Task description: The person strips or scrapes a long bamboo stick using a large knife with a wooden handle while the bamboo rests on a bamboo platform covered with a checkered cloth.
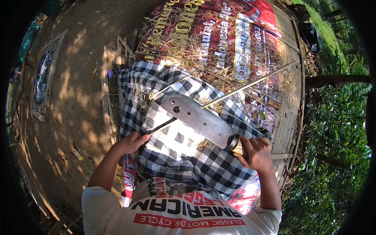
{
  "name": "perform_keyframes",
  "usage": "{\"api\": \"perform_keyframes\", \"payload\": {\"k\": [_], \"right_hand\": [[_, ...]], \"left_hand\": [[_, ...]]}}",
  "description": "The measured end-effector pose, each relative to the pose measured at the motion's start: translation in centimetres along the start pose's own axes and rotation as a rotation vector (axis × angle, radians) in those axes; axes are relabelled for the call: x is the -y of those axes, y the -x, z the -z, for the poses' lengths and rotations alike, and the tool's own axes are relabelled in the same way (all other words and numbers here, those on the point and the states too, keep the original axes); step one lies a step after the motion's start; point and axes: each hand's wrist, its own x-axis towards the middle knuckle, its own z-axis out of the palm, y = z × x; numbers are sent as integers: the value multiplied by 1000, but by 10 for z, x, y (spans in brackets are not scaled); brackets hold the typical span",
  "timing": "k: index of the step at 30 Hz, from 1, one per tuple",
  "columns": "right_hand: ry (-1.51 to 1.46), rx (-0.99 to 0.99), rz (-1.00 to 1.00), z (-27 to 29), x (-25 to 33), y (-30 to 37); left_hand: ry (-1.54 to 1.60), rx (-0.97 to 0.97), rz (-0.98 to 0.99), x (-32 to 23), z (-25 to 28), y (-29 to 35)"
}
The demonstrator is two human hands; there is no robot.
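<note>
My right hand (256, 152) is closed round the short wooden handle of a cleaver (213, 125). Its broad grey blade, pierced with several round holes, points away to the upper left over my lap. A long, thin bamboo strip (250, 84) passes beneath the blade and runs out to the far right; the covered stretch is hidden. At its near end, my left hand (132, 143) pinches the strip between thumb and fingers. Black-and-white checkered cloth (207, 166) covers my lap under both.
Ahead lies a maroon printed banner (196, 49) strewn with curly shavings, on a bamboo-slat platform (288, 105). Loose bamboo pieces (107, 94) lie left of the cloth. Dirt ground (78, 102) spreads leftward, with a framed dark panel (45, 76); green plants (333, 117) grow at right.
</note>
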Motion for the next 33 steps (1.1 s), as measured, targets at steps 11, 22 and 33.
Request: {"api": "perform_keyframes", "payload": {"k": [11,22,33], "right_hand": [[-81,-56,-53,-16,19,0],[-78,-131,-14,-42,11,-34],[-145,-383,-644,-2,-110,28]], "left_hand": [[-161,-218,51,0,-18,4],[-184,-296,20,-26,-18,18],[-234,-219,47,7,-15,6]]}}
